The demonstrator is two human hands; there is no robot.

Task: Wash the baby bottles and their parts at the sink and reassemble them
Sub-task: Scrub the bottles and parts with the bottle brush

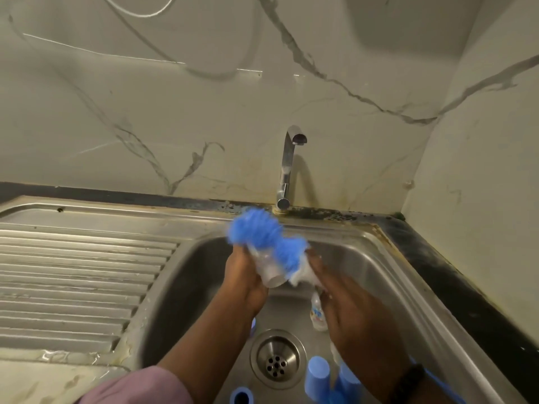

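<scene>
Above the round steel drain (277, 358), the left hand (248, 282) grips a clear plastic bottle (267, 268) — the right hand (354, 316) holds a fluffy blue-bristled brush (264, 239), blurred. Just right of the drain lies a small printed bottle (318, 313), its print unreadable — smooth blue caps (317, 374) nearer.

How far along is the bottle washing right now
Nothing looks finished or reassembled. In hand: the left hand holds a clear bottle over the sink while the right hand works a blue brush against it. Left: a second bottle and blue caps lie near the drain. The tap shows no water.
</scene>
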